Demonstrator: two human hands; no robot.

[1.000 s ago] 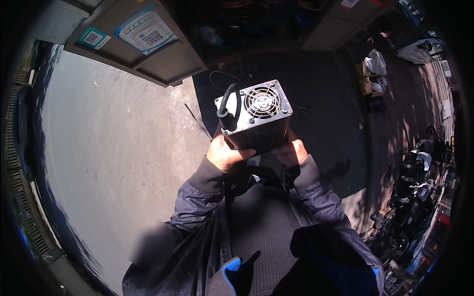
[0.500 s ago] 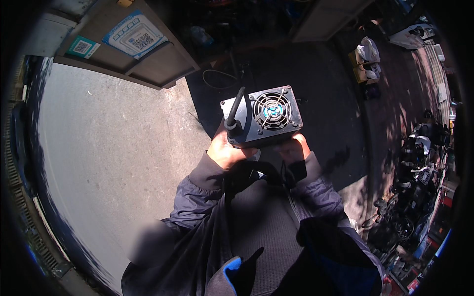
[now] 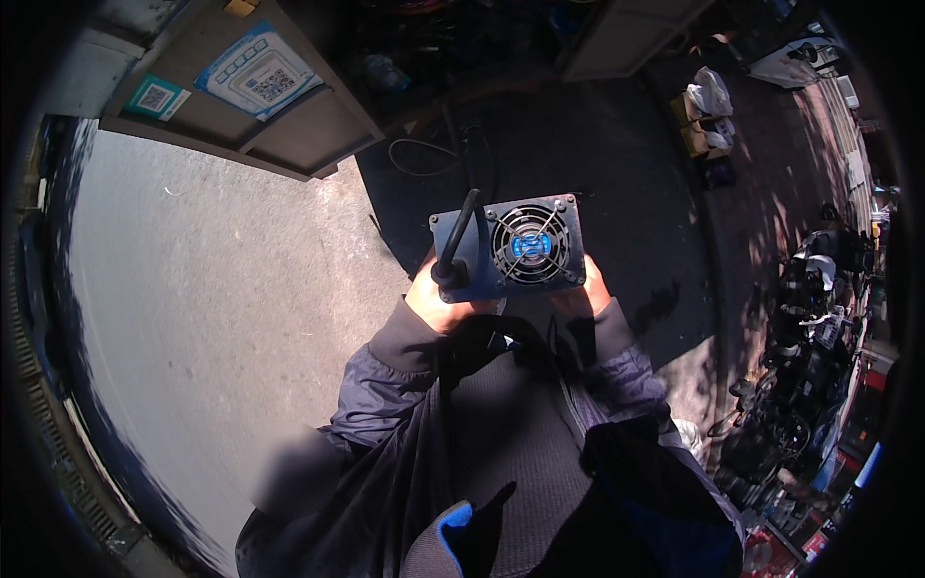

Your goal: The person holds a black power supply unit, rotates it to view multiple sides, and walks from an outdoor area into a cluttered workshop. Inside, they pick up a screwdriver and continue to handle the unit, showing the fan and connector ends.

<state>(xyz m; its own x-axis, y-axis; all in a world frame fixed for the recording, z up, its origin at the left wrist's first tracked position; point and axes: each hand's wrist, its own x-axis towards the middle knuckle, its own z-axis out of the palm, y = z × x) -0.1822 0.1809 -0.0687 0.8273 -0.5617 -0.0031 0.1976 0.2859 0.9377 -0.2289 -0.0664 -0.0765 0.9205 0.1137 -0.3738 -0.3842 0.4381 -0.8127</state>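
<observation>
A dark metal box [image 3: 509, 208] with a round fan grille [image 3: 529, 245], blue at its centre, is held in front of my body. A thick black cable [image 3: 464, 226] rises from a fitting on its left side and bends over. My left hand [image 3: 432, 297] grips the box's left side from beneath, its fingers partly hidden behind it. My right hand [image 3: 586, 293] holds the opposite side, also partly hidden by the box. Behind the box a thin cable [image 3: 421, 170] loops on the dark ground mat [image 3: 626, 193].
Sunlit pavement [image 3: 212, 318] lies left, below a metal door panel [image 3: 178, 53] with QR-code stickers. Boxes with white bags [image 3: 705, 111] stand back right. Parked scooters [image 3: 809, 337] line the right side along a brick path [image 3: 771, 173]. A dark cluttered opening [image 3: 462, 48] is at the top.
The box has tipped and shifted slightly down in the view, so its fan face shows more squarely and its cable stands more upright. Both hands keep hold of it.
</observation>
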